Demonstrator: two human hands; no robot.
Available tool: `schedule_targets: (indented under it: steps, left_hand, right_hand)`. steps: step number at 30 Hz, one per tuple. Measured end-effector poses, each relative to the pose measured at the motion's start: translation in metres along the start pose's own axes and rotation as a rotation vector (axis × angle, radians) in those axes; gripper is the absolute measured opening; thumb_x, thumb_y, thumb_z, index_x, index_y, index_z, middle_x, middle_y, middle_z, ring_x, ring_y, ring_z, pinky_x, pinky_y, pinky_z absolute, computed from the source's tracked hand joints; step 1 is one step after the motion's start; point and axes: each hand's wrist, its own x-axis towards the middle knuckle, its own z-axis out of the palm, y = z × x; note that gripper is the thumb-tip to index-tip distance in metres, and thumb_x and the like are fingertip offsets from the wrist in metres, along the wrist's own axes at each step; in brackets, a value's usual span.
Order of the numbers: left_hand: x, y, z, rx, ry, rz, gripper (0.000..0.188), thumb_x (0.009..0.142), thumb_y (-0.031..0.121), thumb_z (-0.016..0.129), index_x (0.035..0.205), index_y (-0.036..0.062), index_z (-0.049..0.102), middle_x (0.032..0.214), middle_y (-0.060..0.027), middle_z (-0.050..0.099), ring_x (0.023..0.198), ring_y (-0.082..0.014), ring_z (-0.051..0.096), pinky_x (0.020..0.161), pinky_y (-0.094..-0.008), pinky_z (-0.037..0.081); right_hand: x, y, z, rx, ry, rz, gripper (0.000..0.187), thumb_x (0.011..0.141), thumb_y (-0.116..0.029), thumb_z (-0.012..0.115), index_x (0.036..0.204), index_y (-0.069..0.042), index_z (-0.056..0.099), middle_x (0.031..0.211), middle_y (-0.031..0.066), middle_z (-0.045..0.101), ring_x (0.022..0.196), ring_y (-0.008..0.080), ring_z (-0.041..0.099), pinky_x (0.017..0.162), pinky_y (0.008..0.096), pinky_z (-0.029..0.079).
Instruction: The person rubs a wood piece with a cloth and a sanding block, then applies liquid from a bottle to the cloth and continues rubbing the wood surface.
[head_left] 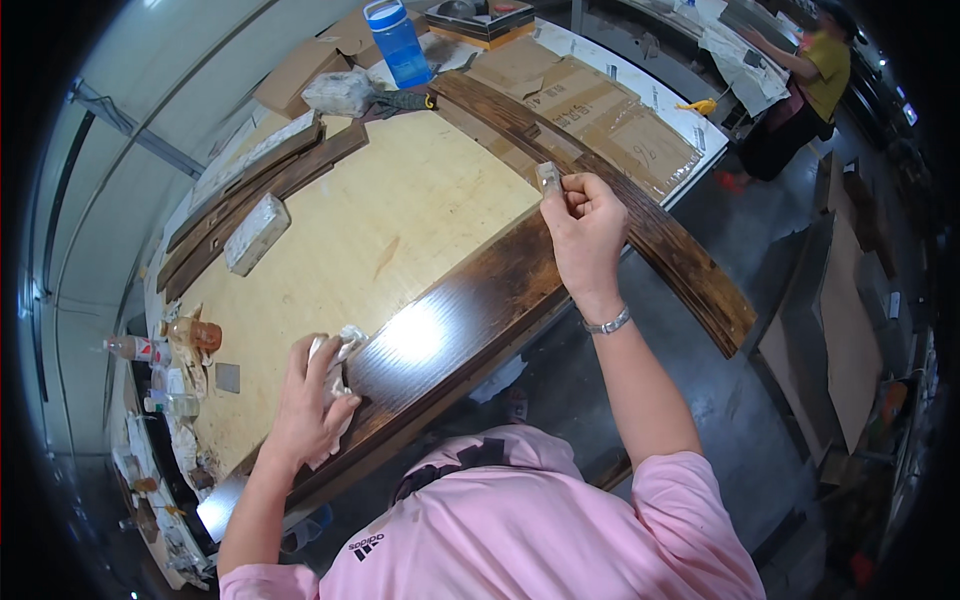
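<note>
My left hand (pixel 300 415) is closed round a crumpled white cloth (pixel 347 348), pressed on a long dark-brown wooden board (pixel 480 300). The board lies along the near edge of the table, its varnished face glossy with reflected light. Pinched between the thumb and fingers of my right hand (pixel 590 235) is a small greyish block (pixel 549 178), held over the board's far right end. A second dark board (pixel 690 270) with a grooved edge crosses beyond my right wrist and juts past the table.
On the pale plywood tabletop (pixel 400 200) lie a white wrapped block (pixel 257 234) and dark wooden strips (pixel 270 190). A blue water bottle (pixel 400 45) stands at the back beside flattened cardboard (pixel 570 100). Small bottles (pixel 190 333) line the left edge. A co-worker (pixel 800 90) stands far right.
</note>
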Motion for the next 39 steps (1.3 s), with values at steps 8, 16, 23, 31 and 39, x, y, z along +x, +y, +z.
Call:
schedule_targets:
  steps: [8,16,23,31,39]
  left_hand:
    - [0.188,0.082,0.065,-0.186,-0.002,0.262,0.048,0.090,0.029,0.068,0.128,0.0043,0.052,0.121,-0.0241,0.055,0.110,-0.0423,0.058,0.093,-0.0469,0.048]
    - [0.229,0.112,0.089,0.138,0.029,0.333,0.019,0.091,0.022,0.061,0.089,0.0035,0.058,0.087,-0.0186,0.064,0.083,-0.0396,0.065,0.073,-0.0485,0.051]
    - [0.246,0.119,0.084,0.256,0.039,0.352,0.018,0.086,0.021,0.058,0.086,0.0045,0.065,0.082,-0.0181,0.066,0.077,-0.0370,0.068,0.067,-0.0478,0.053]
    - [0.067,-0.004,0.035,0.323,0.044,0.175,0.014,0.089,0.017,0.060,0.081,0.0054,0.060,0.079,-0.0158,0.064,0.069,-0.0366,0.064,0.062,-0.0483,0.051]
    - [0.072,-0.025,-0.021,-1.037,0.303,-0.549,0.041,0.102,0.045,0.053,0.106,0.0054,0.063,0.085,-0.0050,0.064,0.077,-0.0144,0.062,0.058,-0.0331,0.050]
  right_hand:
    - [-0.005,0.000,0.001,0.112,0.122,-0.005,0.021,0.091,-0.015,0.073,0.088,0.004,0.064,0.074,0.0037,0.062,0.065,0.0081,0.055,0.058,0.0255,0.044]
    - [-0.004,0.008,-0.002,0.074,0.182,-0.067,0.019,0.085,-0.011,0.074,0.089,0.004,0.064,0.073,0.0068,0.063,0.065,0.0109,0.057,0.060,0.0271,0.046]
    - [-0.004,0.003,0.010,0.011,0.147,-0.088,0.017,0.084,-0.010,0.073,0.088,0.004,0.064,0.071,0.0061,0.063,0.061,0.0116,0.057,0.057,0.0281,0.045]
    - [-0.003,0.003,0.001,0.025,0.127,-0.053,0.019,0.088,-0.012,0.072,0.089,0.005,0.065,0.068,0.0033,0.063,0.058,0.0075,0.054,0.053,0.0252,0.042]
    - [-0.005,0.002,0.005,0.035,0.091,-0.067,0.028,0.090,-0.021,0.075,0.090,0.006,0.066,0.071,0.0041,0.066,0.059,0.0070,0.057,0.054,0.0246,0.044]
